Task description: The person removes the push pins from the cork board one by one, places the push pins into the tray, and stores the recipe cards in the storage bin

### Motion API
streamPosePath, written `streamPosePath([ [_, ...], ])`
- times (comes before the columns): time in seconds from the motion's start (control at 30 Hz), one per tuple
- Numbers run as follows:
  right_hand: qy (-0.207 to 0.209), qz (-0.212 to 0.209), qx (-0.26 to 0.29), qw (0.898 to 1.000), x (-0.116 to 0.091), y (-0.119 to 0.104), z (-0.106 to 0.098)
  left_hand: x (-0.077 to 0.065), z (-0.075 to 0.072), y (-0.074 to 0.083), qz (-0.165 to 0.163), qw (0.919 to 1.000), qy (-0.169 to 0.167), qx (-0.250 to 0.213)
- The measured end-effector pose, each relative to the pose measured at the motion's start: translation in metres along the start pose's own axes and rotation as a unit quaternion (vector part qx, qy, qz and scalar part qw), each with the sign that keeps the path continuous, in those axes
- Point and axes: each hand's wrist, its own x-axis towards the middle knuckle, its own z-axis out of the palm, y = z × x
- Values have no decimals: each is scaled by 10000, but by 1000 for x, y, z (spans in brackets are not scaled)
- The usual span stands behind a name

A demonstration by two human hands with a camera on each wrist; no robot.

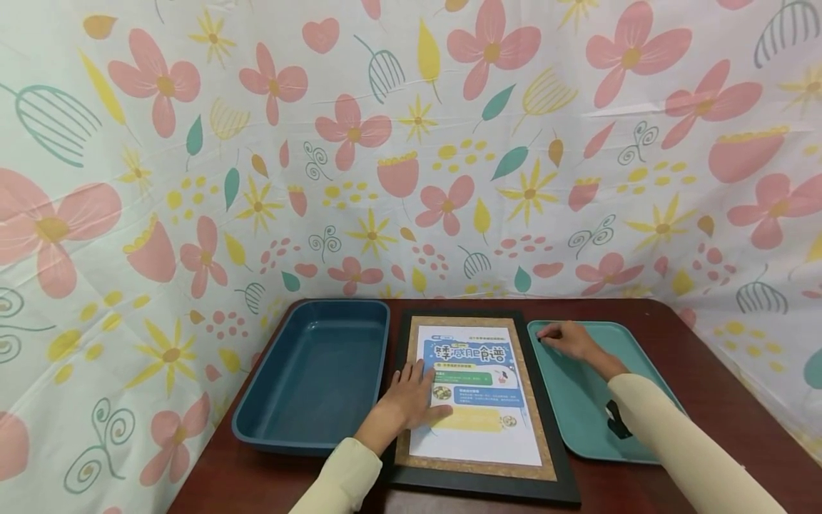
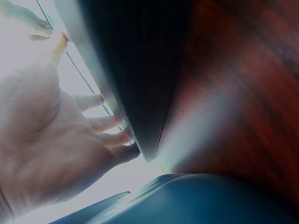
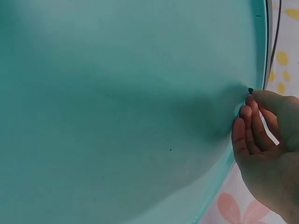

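Note:
My left hand (image 1: 407, 398) lies with fingers spread on the left side of a printed paper sheet (image 1: 475, 446). The sheet rests on a black-framed cork board (image 1: 546, 467). In the left wrist view the palm (image 2: 42, 126) shows beside the dark frame (image 2: 135, 60), fingertips along its edge. At the far left corner of the green tray (image 1: 571, 400), thumb and fingertips of my right hand (image 1: 568, 341) pinch a small dark piece (image 3: 250, 91); its kind is too small to tell. The right wrist view shows this hand (image 3: 266, 144) at the tray's rim.
A deep blue bin (image 1: 315, 378) stands left of the board. Under my right forearm, a black item (image 1: 618, 421) lies on the green tray, partly hidden by the sleeve. A flowered cloth (image 1: 411, 178) hangs behind the dark red table (image 1: 642, 308).

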Motion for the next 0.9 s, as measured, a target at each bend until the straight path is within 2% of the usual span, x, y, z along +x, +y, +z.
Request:
streamPosePath([
  [0.4,25,78,123,9999,-1,-4,-5,1,1,0,-56,10000,5,-4],
  [0.9,100,-153,-39,9998,-6,-12,-7,1,0,0,-81,10000,11,-3],
])
